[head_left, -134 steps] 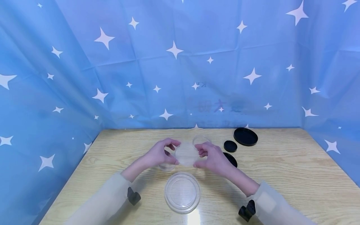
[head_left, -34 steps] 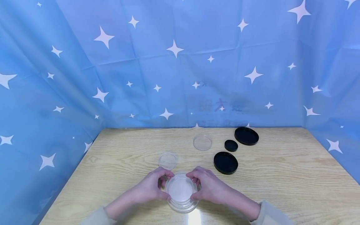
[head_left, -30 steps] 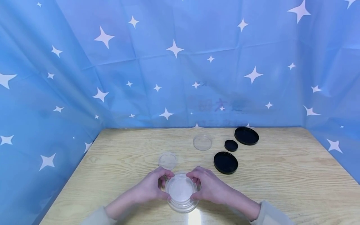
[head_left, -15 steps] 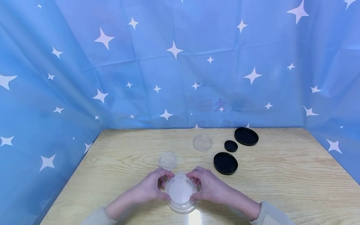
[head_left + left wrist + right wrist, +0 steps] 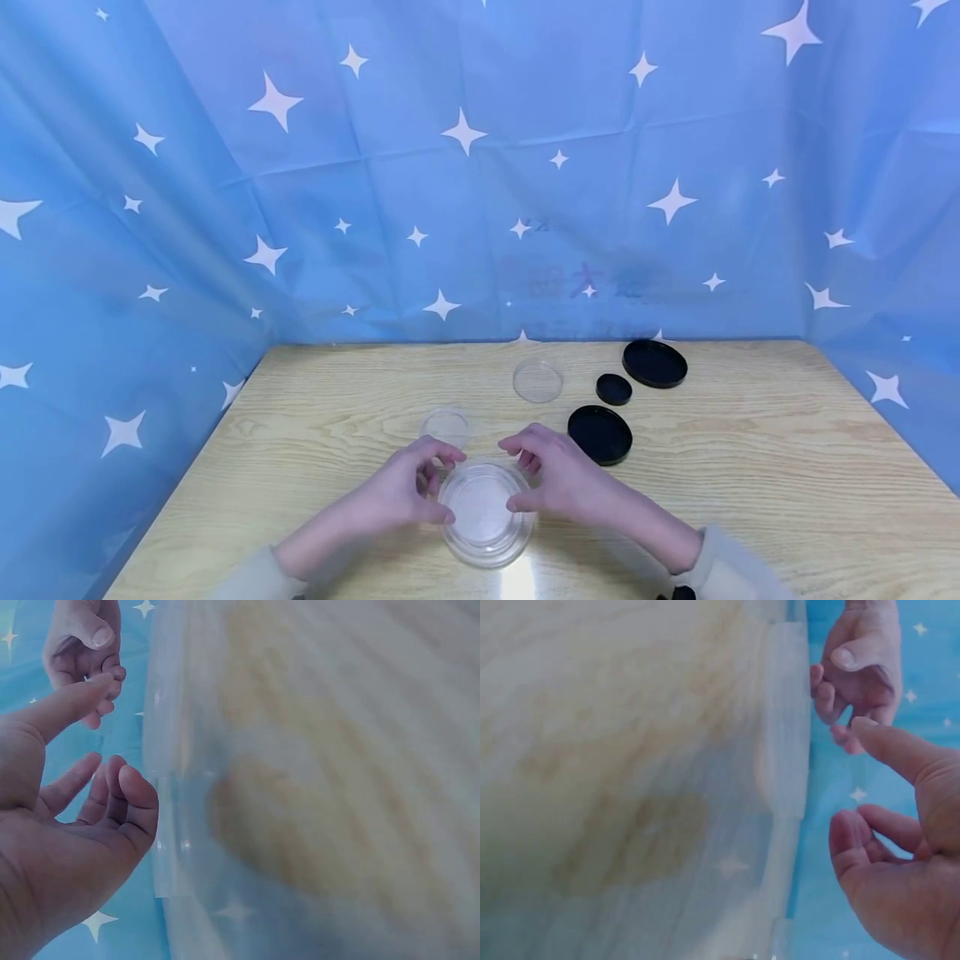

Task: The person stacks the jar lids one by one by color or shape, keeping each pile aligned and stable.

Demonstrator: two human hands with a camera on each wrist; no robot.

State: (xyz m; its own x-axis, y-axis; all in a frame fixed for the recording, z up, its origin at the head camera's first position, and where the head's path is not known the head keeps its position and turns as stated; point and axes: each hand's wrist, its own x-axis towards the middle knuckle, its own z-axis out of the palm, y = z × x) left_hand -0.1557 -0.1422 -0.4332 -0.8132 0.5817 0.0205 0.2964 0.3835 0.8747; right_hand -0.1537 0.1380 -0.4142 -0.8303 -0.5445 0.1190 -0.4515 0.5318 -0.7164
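Left hand (image 5: 412, 487) and right hand (image 5: 558, 477) have eased off the stack (image 5: 484, 517), grasping nothing. Well out from the back edge of the desk (image 5: 750, 467), it looks done; clear dishes (image 5: 537, 382) and black dishes (image 5: 655, 364) beyond perhaps remain.

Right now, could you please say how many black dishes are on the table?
3: the back dish, the small dish just left of it, and the front dish beside the right hand.
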